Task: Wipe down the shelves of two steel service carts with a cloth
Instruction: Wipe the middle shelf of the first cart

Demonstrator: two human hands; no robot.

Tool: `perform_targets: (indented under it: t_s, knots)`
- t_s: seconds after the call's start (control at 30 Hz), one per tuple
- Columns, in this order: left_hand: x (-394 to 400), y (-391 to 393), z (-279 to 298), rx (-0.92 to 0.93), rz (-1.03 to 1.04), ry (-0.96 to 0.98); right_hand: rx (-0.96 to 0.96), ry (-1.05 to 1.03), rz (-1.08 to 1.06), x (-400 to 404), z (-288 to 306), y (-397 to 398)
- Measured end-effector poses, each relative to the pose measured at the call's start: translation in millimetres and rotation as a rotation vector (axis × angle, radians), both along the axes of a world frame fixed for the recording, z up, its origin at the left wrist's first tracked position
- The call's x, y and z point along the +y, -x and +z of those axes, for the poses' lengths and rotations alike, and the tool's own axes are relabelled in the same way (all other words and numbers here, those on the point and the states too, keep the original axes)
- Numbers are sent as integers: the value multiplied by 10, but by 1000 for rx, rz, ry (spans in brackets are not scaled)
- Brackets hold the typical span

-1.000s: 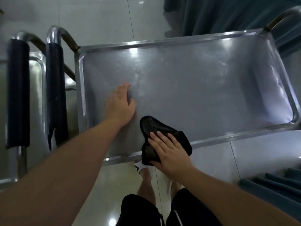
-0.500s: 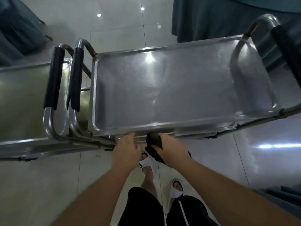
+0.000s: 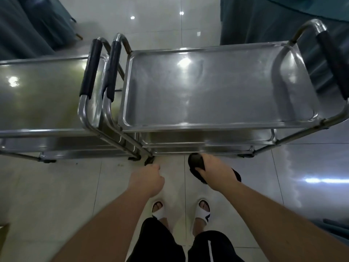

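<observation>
Two steel service carts stand side by side on the tiled floor. The right cart (image 3: 217, 87) shows its bare top shelf, with lower shelves (image 3: 204, 140) peeking out beneath its near edge. The left cart (image 3: 37, 95) is partly cut off at the frame's left. My right hand (image 3: 217, 173) grips a dark cloth (image 3: 196, 162) just in front of the right cart's lower shelf edge. My left hand (image 3: 147, 180) hangs with fingers loosely curled and holds nothing, near the carts' adjoining legs.
Black-padded handles (image 3: 102, 67) of both carts meet in the middle; another handle (image 3: 334, 61) rises at the far right. Dark teal drapes (image 3: 264, 19) hang behind the carts and at back left (image 3: 30, 25). My feet in white slippers (image 3: 181, 210) stand on the glossy floor.
Both hands came off the right cart's top shelf and dropped below its near edge. The view rose and pulled back, bringing the left cart and lower shelves into sight.
</observation>
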State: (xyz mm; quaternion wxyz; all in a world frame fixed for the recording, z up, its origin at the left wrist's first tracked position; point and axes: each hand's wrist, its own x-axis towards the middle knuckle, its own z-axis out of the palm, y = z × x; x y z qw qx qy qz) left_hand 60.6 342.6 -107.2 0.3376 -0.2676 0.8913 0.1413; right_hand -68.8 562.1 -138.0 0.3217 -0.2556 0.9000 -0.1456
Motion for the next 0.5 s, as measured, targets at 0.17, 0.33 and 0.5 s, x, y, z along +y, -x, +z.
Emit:
perform_targets:
  t_s: [0.17,0.33,0.5]
  knots:
    - [-434,-203,-216,19,19,-14,43,17,10,-436,-221,-184]
    - [-965,-381,-620,9,71,-25,38,29,-40,-936,-533,-364]
    - [-1282,-472,-1093,48,255,-89,15,65,-66,-1333,-859,-462]
